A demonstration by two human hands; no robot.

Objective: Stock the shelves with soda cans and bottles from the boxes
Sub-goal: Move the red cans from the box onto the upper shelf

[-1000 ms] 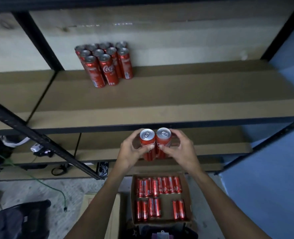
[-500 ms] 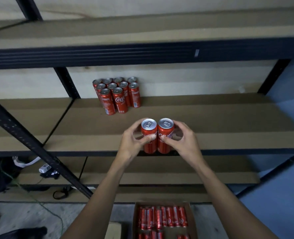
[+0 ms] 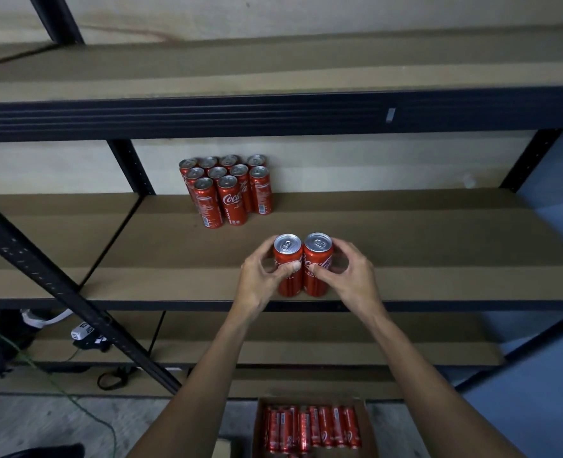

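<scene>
While I am watching remotely, left hand (image 3: 260, 280): is gripping the left can (image 3: 288, 259), thumb across its front.
Right hand (image 3: 351, 276): is gripping the right can (image 3: 318, 256), fingers curling round its far side.
Cans: are standing upright, touching, at the shelf's (image 3: 422, 246) front edge; I cannot tell whether they are resting on it.
Stocked cans (image 3: 227, 190): are standing clustered at the shelf's back, left of my hands.
Box (image 3: 257, 428): is sitting on the floor (image 3: 58, 421) below, holding boxed cans (image 3: 309, 428) lying flat.

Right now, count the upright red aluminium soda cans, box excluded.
12. Ten-can cluster at the back of the brown shelf; left hand grips one can, right hand another can, near the front edge. Some may be hidden.
</scene>
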